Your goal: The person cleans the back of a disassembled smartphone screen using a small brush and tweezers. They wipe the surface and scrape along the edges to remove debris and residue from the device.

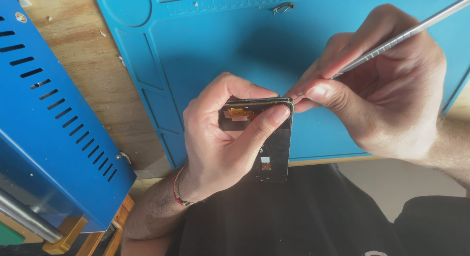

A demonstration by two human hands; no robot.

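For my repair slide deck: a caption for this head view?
Left hand grips a phone screen panel while right hand works a metal pry tool at its corner.

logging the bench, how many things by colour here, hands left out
blue: 2, repair mat and vented metal case
black: 1, phone panel held by left hand
silver: 1, metal tool in right hand
total: 4

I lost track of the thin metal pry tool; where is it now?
In the head view, the thin metal pry tool is at upper right, pinched in the right hand, its tip at the top corner of the dark phone screen panel held by the left hand.
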